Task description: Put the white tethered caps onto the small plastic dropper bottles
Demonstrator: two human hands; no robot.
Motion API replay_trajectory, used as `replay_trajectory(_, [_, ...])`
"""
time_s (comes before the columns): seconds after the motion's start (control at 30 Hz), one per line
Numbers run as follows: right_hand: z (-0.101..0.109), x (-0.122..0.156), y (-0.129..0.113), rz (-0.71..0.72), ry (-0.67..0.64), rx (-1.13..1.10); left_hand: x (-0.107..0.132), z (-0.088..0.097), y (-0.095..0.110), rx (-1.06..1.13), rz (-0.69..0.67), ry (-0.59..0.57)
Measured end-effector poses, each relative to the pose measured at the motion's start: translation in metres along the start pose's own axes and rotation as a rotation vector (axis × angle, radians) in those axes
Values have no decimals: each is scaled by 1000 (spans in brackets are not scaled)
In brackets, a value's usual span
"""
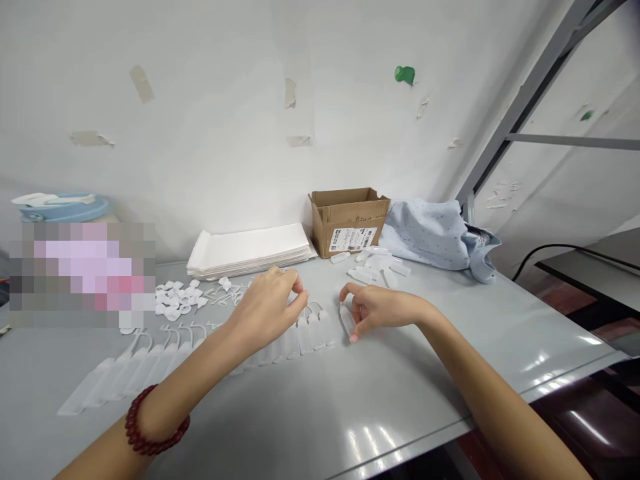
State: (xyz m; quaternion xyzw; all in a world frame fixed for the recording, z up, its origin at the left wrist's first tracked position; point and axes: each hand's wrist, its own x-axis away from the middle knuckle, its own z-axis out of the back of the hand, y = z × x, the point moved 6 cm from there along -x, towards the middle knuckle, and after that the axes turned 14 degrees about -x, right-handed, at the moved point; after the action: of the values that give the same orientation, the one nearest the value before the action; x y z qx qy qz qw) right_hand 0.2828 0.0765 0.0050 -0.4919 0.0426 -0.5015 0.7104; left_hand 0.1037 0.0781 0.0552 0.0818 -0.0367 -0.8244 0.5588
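Observation:
My right hand [373, 307] grips a small translucent plastic bottle [347, 321] between thumb and fingers, low over the table. My left hand [273, 303] is closed, thumb close to the curled index finger; whatever it may hold is hidden. Below it, a row of similar translucent bottles [314, 331] lies side by side, some with thin curved white pieces at their necks. The row continues left as more bottles [127, 370], partly behind my left forearm. Small white caps [175, 299] and thin white bent pieces [227, 291] lie in piles behind my left arm.
Loose bottles [383, 265] lie in front of a cardboard box [345, 217]. A stack of white sheets or envelopes [250, 250] rests by the wall. Light blue cloth [430, 233] sits at the back right, near a metal frame [520, 100]. At left is a blue-rimmed container [67, 210].

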Motion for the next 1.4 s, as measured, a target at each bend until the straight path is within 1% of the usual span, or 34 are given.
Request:
replay_trajectory(0.13, [-4, -1, 1, 4, -53, 73, 1, 5, -2, 21, 24, 19])
replay_trajectory(0.5, [-2, 2, 5, -29, 15, 129, 4, 11, 0, 36, 11, 61])
replay_trajectory(0.7, [-5, 0, -1, 41, 40, 77, 5, 16, 1, 35, 1, 83])
replay_trajectory(0.87, [-10, -4, -6, 93, 19, 43, 5, 17, 0, 47, -9, 94])
replay_trajectory(1.07, [-16, -8, -7, 85, -3, 25, 4, 16, 0, 49, -10, 89])
replay_trajectory(1.23, [-16, -7, -10, 94, -8, 18, 4, 16, 0, 47, -6, 71])
replay_trajectory(1.4, [-15, -7, -8, 85, -16, 18, 4, 14, 0, 38, -6, 66])
